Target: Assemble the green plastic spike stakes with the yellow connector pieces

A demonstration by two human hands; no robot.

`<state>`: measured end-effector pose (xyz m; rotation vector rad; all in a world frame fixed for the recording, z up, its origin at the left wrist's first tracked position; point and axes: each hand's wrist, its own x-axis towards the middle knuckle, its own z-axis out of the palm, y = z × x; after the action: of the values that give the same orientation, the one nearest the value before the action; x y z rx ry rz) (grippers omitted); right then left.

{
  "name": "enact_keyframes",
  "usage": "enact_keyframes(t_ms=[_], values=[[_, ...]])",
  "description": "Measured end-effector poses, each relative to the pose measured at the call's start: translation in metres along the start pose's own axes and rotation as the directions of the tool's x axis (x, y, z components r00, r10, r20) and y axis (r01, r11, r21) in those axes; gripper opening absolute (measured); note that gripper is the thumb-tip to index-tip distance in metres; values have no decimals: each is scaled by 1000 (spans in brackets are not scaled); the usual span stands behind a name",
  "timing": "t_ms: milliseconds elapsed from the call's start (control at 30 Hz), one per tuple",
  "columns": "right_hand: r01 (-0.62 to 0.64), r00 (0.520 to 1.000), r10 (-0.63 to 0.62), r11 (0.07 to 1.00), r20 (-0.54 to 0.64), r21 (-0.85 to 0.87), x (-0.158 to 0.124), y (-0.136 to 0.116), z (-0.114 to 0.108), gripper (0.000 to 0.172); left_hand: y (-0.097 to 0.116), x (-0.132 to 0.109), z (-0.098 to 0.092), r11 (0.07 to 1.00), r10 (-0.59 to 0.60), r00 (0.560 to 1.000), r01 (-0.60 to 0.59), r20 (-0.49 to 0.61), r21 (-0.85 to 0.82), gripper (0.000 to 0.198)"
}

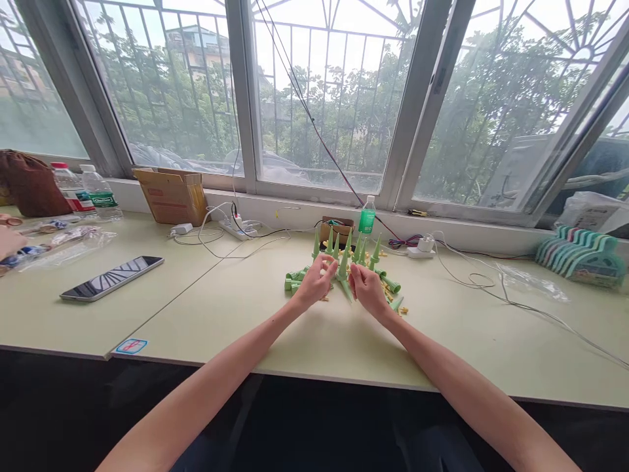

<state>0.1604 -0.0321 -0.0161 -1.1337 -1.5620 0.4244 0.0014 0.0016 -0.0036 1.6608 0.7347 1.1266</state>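
Note:
My left hand [317, 283] is raised over the table with thumb and fingers drawn together. Whatever it may hold is too small to make out. Opposite it, my right hand [368, 290] is curled closed, and its fingers hide anything inside. A green pointed cone piece [346, 262] shows between the two hands. Behind them several such cones stand upright, one of them a cone [376, 254] at the right. Green hollow pieces [295, 278] lie beside my left hand. Small yellow parts [403, 311] are scattered around the pile.
Behind the pile stand a small brown box [337, 231] and a green-labelled bottle [366, 215]. A phone [112, 278] lies at left, near a cardboard box [171, 195]. White cables [511, 301] cross the right side, near hangers [580, 255]. Another person's hand [10, 239] is at far left.

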Motion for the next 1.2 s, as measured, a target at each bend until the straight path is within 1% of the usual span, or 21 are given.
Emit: enact_keyframes(t_ms=[67, 233, 367, 500, 633, 733, 800, 933, 1000, 1100, 1200], values=[[31, 999, -30, 998, 20, -47, 0, -1, -1, 49, 0, 1, -1, 998, -43, 999, 44, 10, -34, 45], [93, 991, -82, 990, 106, -102, -1, 1, 0, 46, 5, -1, -2, 980, -158, 980, 170, 120, -99, 46], [103, 988, -91, 990, 125, -94, -2, 2, 0, 45, 10, -2, -2, 971, -193, 972, 209, 134, -117, 45], [97, 988, -88, 993, 129, -67, -2, 1, -1, 43, 12, -3, -3, 975, -162, 977, 180, 140, -127, 46], [73, 993, -72, 997, 95, -10, -3, 2, 1, 43, 10, -3, -3, 985, -110, 984, 127, 142, -116, 49], [1, 997, -8, 995, 74, 102, -3, 4, 3, 47, 7, -4, -2, 994, -41, 986, 56, 164, -88, 51], [-66, 995, 52, 981, 80, 184, -3, 6, 4, 50, 5, -5, -2, 999, 13, 985, -5, 173, -45, 52], [-156, 985, 131, 951, 110, 267, -2, 6, 5, 54, 1, -5, -2, 993, 81, 984, -93, 161, 70, 53], [-156, 986, 131, 948, 107, 276, -2, 5, 5, 54, -1, -5, -2, 987, 97, 983, -115, 156, 111, 53], [-123, 991, 105, 956, 83, 267, -2, 4, 6, 53, -2, -4, -1, 982, 99, 985, -120, 144, 146, 52], [-97, 994, 82, 964, 69, 249, -2, 3, 6, 51, -1, -2, 0, 989, 81, 991, -92, 105, 112, 52]])
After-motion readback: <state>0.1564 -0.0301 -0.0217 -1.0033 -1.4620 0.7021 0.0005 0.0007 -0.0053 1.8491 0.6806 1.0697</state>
